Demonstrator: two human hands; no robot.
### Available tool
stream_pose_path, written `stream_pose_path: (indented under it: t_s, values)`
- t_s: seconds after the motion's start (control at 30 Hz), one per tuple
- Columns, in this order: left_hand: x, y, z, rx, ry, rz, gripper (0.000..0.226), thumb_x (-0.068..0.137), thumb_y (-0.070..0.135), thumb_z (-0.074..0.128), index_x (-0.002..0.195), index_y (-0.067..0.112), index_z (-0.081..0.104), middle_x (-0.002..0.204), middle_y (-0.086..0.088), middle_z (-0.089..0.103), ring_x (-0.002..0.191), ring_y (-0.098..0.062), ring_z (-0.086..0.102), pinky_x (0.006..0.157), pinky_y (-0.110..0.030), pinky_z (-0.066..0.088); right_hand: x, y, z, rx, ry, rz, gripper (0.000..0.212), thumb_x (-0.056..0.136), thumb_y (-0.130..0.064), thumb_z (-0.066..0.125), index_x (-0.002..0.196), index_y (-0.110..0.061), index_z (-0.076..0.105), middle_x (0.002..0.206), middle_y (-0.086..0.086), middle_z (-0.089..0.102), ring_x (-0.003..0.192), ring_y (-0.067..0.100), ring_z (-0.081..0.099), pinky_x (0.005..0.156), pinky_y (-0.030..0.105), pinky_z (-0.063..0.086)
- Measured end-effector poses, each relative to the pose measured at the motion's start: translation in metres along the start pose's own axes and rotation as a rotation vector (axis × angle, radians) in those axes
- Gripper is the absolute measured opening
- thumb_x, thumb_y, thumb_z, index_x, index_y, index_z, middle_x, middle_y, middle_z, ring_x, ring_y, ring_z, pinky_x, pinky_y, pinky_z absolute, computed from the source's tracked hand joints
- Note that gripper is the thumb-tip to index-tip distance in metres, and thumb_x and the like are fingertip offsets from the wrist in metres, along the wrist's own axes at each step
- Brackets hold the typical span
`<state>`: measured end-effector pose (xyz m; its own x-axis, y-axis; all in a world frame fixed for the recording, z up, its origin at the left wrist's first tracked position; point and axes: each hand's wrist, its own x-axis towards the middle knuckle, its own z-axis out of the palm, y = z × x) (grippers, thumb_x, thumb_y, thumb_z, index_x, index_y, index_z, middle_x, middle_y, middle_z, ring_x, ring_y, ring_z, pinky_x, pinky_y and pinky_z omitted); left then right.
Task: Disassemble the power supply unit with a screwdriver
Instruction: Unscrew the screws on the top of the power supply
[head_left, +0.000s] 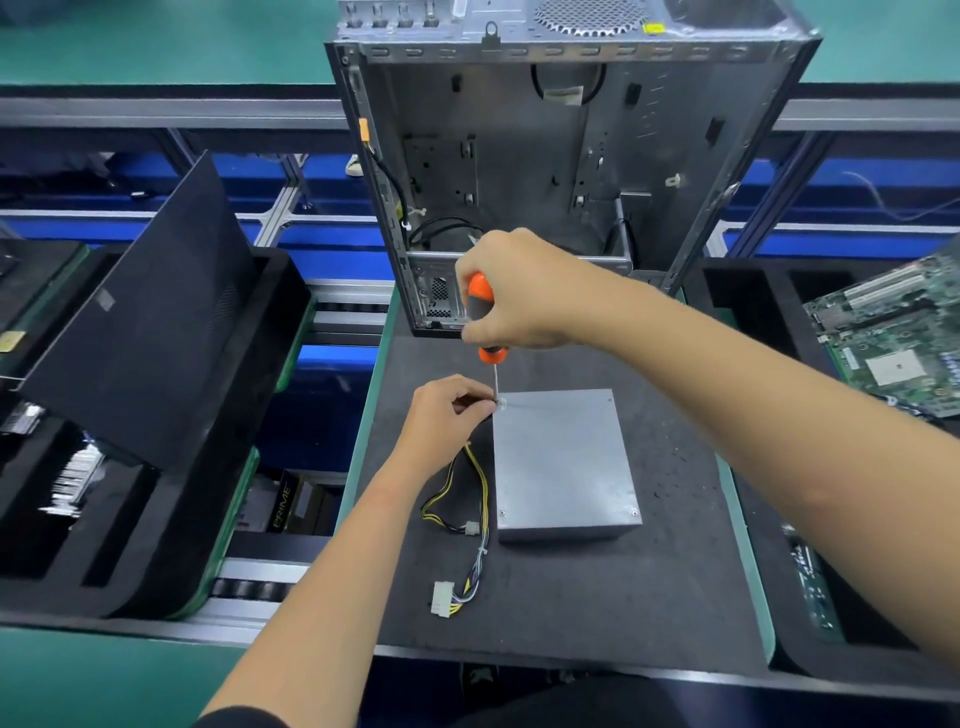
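A grey metal power supply unit (563, 462) lies flat on the dark mat, with a bundle of yellow and black cables (470, 525) and white connectors trailing from its left side. My right hand (511, 291) grips the orange-and-black handle of a screwdriver (483, 317), held upright with its tip at the unit's far left corner. My left hand (449, 415) pinches at the shaft's tip, at the screw on that corner. Screws show at the other three corners of the lid.
An open, stripped computer case (545, 156) stands behind the mat (571, 597). A black side panel (150, 332) leans on foam trays at the left. A green motherboard (898, 343) lies in a foam tray at the right.
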<state>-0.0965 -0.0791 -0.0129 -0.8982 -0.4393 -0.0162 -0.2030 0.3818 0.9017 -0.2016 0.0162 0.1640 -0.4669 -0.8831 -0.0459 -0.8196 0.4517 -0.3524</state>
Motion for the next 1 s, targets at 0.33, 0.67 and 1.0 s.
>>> stream_pose_path:
  t_s: [0.33,0.67,1.0]
  values:
    - [-0.005,0.001,-0.005,-0.017,-0.019,-0.029,0.012,0.082,0.018,0.072,0.091,0.027,0.072,0.085,0.013,0.071,0.08,-0.001,0.064,0.073,-0.01,0.049,0.001,0.02,-0.021,0.299,-0.183,0.094,0.016,0.081,-0.024,0.075,0.072,-0.012,0.069,0.069,0.002,0.071,0.056,0.014,0.069,0.052,0.029,0.058]
    - [-0.006,0.001,0.002,0.246,0.019,0.197,0.013,0.087,0.019,0.067,0.096,0.017,0.076,0.087,0.005,0.069,0.083,-0.012,0.061,0.076,-0.026,0.049,-0.006,0.036,-0.017,0.212,0.104,0.124,0.009,0.073,-0.019,0.069,0.073,-0.011,0.065,0.066,0.007,0.068,0.042,0.014,0.065,0.05,0.032,0.057]
    - [-0.007,0.001,0.0,0.178,0.086,0.079,0.004,0.083,0.021,0.07,0.083,0.024,0.073,0.078,0.016,0.068,0.076,-0.001,0.061,0.071,-0.015,0.05,-0.009,0.033,-0.009,0.244,0.1,0.114,0.01,0.072,-0.018,0.07,0.074,-0.01,0.065,0.069,0.005,0.066,0.04,0.012,0.06,0.036,0.019,0.045]
